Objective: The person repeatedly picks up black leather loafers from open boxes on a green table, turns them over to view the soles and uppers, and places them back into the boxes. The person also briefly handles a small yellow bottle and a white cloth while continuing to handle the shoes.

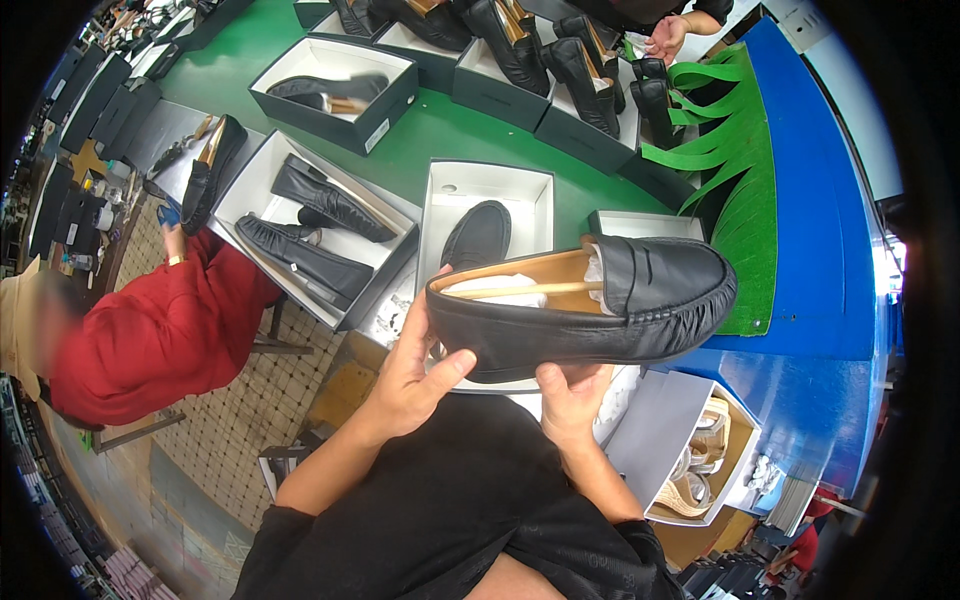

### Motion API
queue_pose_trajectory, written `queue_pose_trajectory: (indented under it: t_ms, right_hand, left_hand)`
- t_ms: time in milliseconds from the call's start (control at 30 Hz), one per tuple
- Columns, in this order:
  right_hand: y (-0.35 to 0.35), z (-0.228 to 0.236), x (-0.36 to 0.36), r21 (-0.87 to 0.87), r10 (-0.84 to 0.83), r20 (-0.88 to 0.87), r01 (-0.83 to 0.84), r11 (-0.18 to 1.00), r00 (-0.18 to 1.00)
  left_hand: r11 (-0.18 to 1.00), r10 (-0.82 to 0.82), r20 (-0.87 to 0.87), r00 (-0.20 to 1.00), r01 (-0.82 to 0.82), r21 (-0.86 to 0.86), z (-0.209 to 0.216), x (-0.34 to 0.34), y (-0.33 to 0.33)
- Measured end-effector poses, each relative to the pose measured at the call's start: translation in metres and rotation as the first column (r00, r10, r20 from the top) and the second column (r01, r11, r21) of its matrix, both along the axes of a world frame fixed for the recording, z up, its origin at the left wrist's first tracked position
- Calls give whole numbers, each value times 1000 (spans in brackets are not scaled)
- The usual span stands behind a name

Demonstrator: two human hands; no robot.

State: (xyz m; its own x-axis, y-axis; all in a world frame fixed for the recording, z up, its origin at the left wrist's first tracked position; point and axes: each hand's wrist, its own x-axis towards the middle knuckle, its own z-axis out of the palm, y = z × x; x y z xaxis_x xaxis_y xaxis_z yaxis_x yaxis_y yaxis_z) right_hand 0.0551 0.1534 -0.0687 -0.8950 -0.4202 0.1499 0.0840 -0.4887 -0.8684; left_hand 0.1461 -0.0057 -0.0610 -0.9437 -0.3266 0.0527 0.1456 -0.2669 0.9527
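A black leather loafer [560, 335] is held up in front of me, its toe pointing right. Inside it are a pale wooden stick and white stuffing. My left hand [412, 375] grips the heel end, thumb on the near side. Under the middle of the sole, my right hand [572, 395] holds with its thumb against the side and its other fingers hidden behind the shoe. Just beyond, an open white-lined shoe box [535, 200] contains another black shoe [477, 235], partly covered by the held one.
At left stands a dark box with a black shoe pair [310, 262]. More boxed shoes [425, 30] line the green belt [440, 120]. Green strip curtains [745, 190] hang by a blue machine cover [820, 200]. A sandal box [690, 460] is at lower right. A person in red [160, 330] sits left.
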Motion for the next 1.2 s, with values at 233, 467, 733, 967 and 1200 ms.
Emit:
queue_pose_trajectory:
  t_ms: [233,467,733,967,1200]
  right_hand:
    - [3,-4,-5,114,-25,64,17,993,998]
    - [4,4,-5,182,-10,129,-14,983,992]
    - [3,5,-5,180,21,179,-54,982,984]
    - [4,4,-6,214,27,191,-69,974,981]
    - [1,4,-6,190,41,184,-77,979,982]
  left_hand:
    - [978,-13,10,1000,14,-208,4,4,-1]
    - [976,-81,56,995,91,-196,5,11,-3]
    - [988,-66,65,996,75,-138,6,14,0]
    - [985,-55,71,996,66,-157,8,15,0]
    - [994,-28,58,998,34,-109,3,16,2]
